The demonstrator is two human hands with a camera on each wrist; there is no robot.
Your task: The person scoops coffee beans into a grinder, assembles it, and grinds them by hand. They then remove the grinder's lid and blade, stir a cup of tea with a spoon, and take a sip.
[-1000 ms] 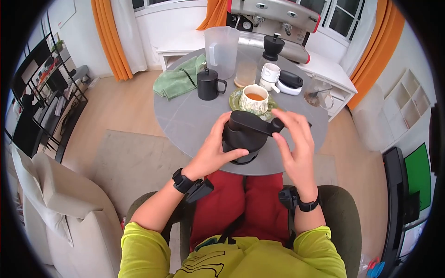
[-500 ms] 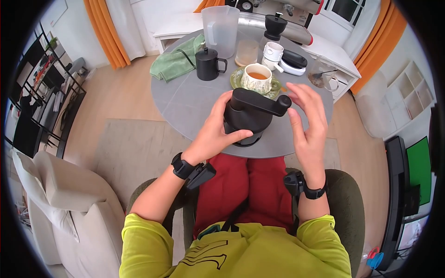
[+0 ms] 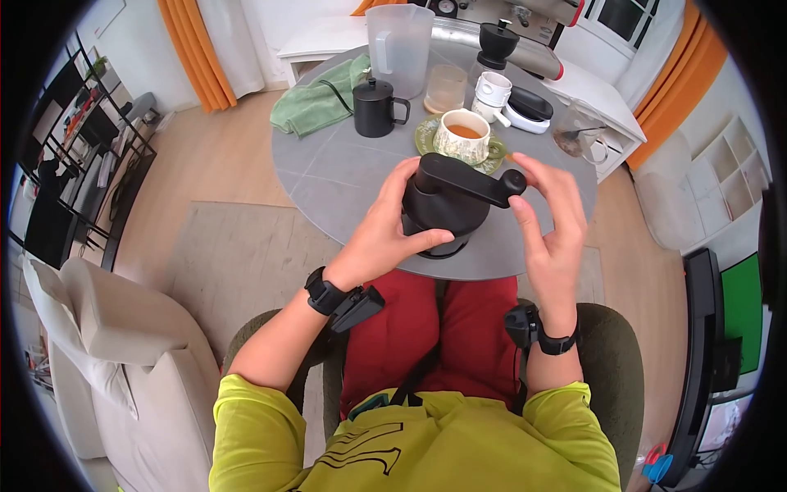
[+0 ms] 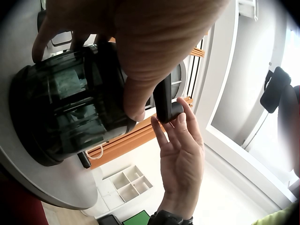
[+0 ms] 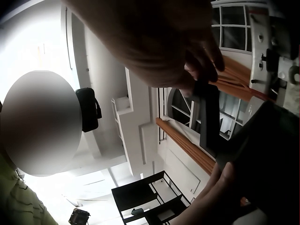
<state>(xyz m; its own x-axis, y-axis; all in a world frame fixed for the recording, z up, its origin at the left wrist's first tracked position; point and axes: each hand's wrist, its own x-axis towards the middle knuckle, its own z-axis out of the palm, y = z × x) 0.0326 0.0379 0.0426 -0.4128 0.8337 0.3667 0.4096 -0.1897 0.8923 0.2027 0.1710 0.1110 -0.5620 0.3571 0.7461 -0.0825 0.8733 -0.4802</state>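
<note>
A black hand-crank coffee grinder with a dark see-through lower body stands upright near the front edge of the round grey table. My left hand wraps round its upper part, thumb across the near side. The crank arm points right, ending in a round knob. Thumb and fingers of my right hand pinch that knob. Just behind the grinder, a patterned cup of amber liquid sits on a green saucer.
Behind stand a black gooseneck kettle, a green cloth, a translucent pitcher and a frosted glass. Toward the right are stacked white cups, another black-topped grinder, a black-and-white device and a glass jug.
The head view has tipped downward. My right fingers, looser and apart around the knob half a second ago, now close on it. The left hand keeps its grip on the grinder.
</note>
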